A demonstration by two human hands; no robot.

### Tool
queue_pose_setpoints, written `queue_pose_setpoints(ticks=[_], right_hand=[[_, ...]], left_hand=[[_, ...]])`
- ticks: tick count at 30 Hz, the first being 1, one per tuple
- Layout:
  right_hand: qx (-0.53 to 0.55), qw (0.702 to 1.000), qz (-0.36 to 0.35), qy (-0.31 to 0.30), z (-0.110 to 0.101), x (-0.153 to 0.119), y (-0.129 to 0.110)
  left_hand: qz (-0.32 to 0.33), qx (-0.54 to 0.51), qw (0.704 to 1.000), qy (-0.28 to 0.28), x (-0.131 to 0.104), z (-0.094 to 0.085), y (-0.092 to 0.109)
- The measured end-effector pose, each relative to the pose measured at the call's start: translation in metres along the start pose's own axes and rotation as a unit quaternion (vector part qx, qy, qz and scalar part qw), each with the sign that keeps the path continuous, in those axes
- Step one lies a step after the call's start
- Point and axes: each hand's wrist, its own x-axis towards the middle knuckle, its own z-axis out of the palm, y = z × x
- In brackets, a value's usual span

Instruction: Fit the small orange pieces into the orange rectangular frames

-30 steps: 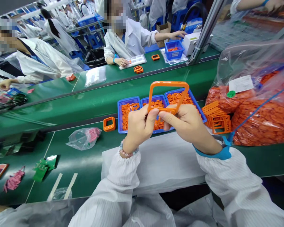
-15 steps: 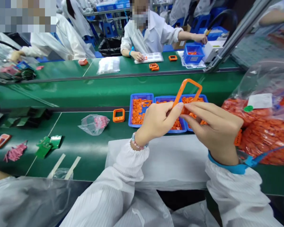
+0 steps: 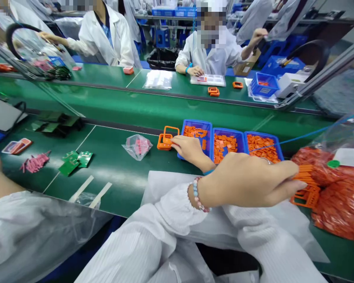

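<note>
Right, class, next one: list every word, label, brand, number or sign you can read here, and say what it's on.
No text can be read in this view.
White label on the clear bag: any print is too blurred to read.
Green sticker at the label's lower left: no legible mark.
Pale tag on the far blue bin: too small to read.

The light is bright and quite even, with a pale glare spread on the green table (image 3: 115,169). The plastic bag (image 3: 342,208) at the right carries small shiny spots — its clear upper part looks hazy. Below the table edge, the gap (image 3: 224,257) is almost black. Far stools (image 3: 162,38) look soft — and the wide lens stretches things near the borders.
</note>
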Motion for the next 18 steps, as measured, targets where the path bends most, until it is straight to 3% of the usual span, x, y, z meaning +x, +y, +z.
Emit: queue_pose_setpoints(ticks=[4,11,14,18], right_hand=[[-0.132,0.987,-0.015,-0.092,0.016,0.029,-0.011],[-0.147,0.984,-0.007,-0.101,0.026,0.035,-0.011],[-0.121,0.989,-0.007,-0.08,0.024,0.028,-0.008],[-0.022,1.0,-0.014,-0.002,0.016,0.003,0.0]], left_hand=[[-0.026,0.004,1.0,0.006,-0.002,-0.01,-0.003],[-0.043,0.012,0.999,-0.02,-0.001,-0.012,0.0],[-0.039,-0.02,0.999,-0.022,0.002,-0.01,-0.003],[-0.031,-0.05,0.998,-0.016,0.005,-0.007,-0.01]])
